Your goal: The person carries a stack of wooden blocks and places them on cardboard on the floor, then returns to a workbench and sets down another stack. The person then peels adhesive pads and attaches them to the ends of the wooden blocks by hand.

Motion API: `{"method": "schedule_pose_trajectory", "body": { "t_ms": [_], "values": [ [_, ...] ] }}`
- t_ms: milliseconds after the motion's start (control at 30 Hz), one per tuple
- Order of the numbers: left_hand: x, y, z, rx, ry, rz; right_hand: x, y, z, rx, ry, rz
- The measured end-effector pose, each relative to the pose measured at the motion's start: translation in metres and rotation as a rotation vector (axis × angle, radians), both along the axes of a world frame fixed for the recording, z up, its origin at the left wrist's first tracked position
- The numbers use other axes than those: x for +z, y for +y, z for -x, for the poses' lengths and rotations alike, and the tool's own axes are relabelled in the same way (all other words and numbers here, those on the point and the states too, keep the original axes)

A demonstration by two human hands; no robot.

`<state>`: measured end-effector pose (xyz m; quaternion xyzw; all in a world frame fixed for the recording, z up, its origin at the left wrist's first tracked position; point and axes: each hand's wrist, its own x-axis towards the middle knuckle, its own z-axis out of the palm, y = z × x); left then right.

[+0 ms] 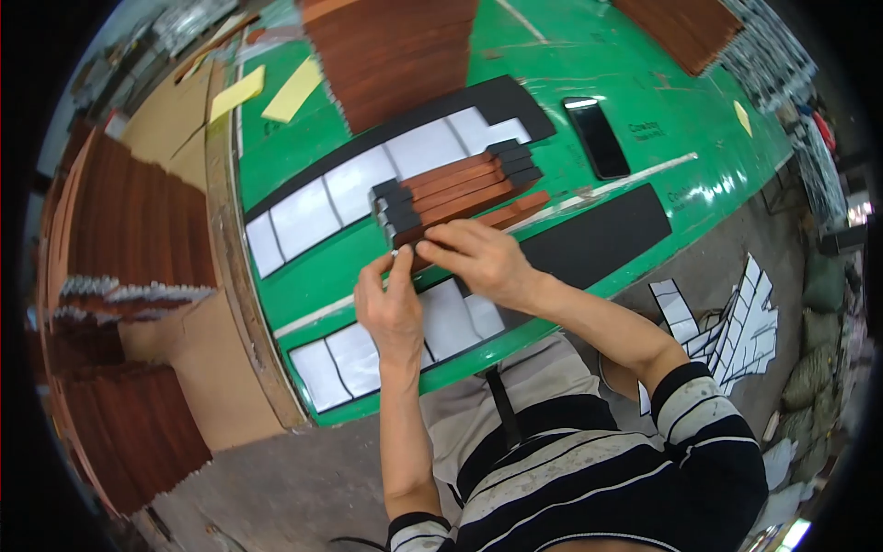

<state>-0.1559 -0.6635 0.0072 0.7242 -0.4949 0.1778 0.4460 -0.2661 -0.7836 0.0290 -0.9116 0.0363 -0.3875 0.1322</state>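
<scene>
Two bare hands meet over a green tabletop [662,87] in the head camera's view, at the near side of a bundle of reddish-brown strips [460,189] with dark end pieces. The left hand [391,308] brings its fingertips together on a small pale piece [395,252] by the end of a loose brown strip [515,212], which lies along the bundle's near side. The right hand [487,265] reaches in to that same end, fingers bent; whether they clamp the strip, one cannot tell. Beyond the bundle lies a black mat [526,99] bearing white panels [359,184]; a second dark mat [598,241] lies on the near side, partly behind the right forearm. A dark phone [596,138] rests to the right, while a tall brown stack [395,60] rises behind the far mat and yellow slips [292,89] lie at upper left.
</scene>
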Motion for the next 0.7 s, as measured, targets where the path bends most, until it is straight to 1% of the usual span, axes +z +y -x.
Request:
{"method": "schedule_pose_trajectory", "body": {
  "t_ms": [67,133,200,233,267,300,333,367,400,467,500,533,567,600,667,700],
  "values": [
    [-0.001,-0.002,0.001,0.04,-0.016,-0.009,0.003,-0.001,0.002,0.028,0.022,-0.108],
    [0.002,0.002,0.004,0.018,-0.007,-0.024,0.008,-0.005,0.009,0.112,0.023,-0.309],
    [0.009,0.005,0.004,0.01,0.025,-0.095,0.014,-0.017,0.025,0.111,-0.085,-0.308],
    [0.017,0.007,0.006,-0.01,0.1,-0.158,0.02,-0.027,0.034,0.021,-0.121,-0.295],
    [0.024,0.009,0.009,-0.012,0.096,-0.153,0.03,-0.04,0.044,-0.064,-0.153,-0.283],
    [0.031,0.011,0.013,0.072,-0.016,-0.141,0.041,-0.051,0.051,-0.15,-0.169,-0.482],
    [0.037,0.008,0.015,0.156,-0.133,-0.128,0.042,-0.076,0.056,-0.22,-0.174,-0.391],
    [0.042,-0.001,0.02,0.123,-0.091,-0.038,0.044,-0.098,0.058,-0.269,-0.156,-0.347],
    [0.055,-0.013,0.025,0.124,-0.102,-0.038,0.038,-0.123,0.055,-0.269,-0.119,-0.316],
    [0.084,-0.048,0.029,-0.033,-0.177,-0.287,0.021,-0.166,0.046,-0.194,-0.007,-0.21],
    [0.089,-0.071,0.026,-0.059,-0.244,-0.314,0.011,-0.18,0.04,-0.191,-0.019,-0.205],
    [0.089,-0.094,0.021,-0.099,-0.285,-0.34,0.003,-0.191,0.032,-0.19,0.077,-0.13],
    [0.088,-0.116,0.016,-0.159,-0.258,-0.365,-0.002,-0.2,0.026,-0.19,0.173,-0.059],
    [0.084,-0.139,0.009,-0.202,-0.276,-0.361,-0.005,-0.208,0.02,-0.188,0.165,-0.061],
    [0.072,-0.173,-0.006,-0.324,-0.142,-0.601,-0.011,-0.22,0.011,-0.18,0.296,0.029],
    [0.062,-0.183,-0.013,-0.322,-0.148,-0.606,-0.017,-0.227,0.008,-0.159,0.311,0.107]
  ]
}}
